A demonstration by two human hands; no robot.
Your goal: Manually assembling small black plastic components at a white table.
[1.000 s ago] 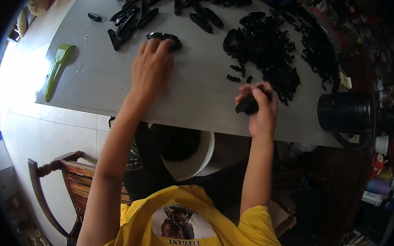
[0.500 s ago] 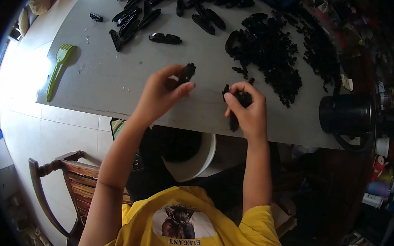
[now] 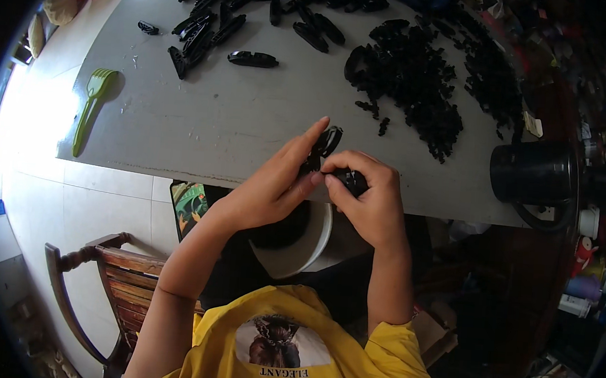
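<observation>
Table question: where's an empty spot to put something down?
The grey table is bare between the green fork-shaped tool, the lone black clip and the hands. The far edge and the black parts heap are crowded, with a black cup at right.

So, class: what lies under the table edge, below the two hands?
Under the table edge sits a white bucket, its inside dark. The left hand and right hand, pressing black parts together, cover its top, so any contents cannot be seen.
</observation>
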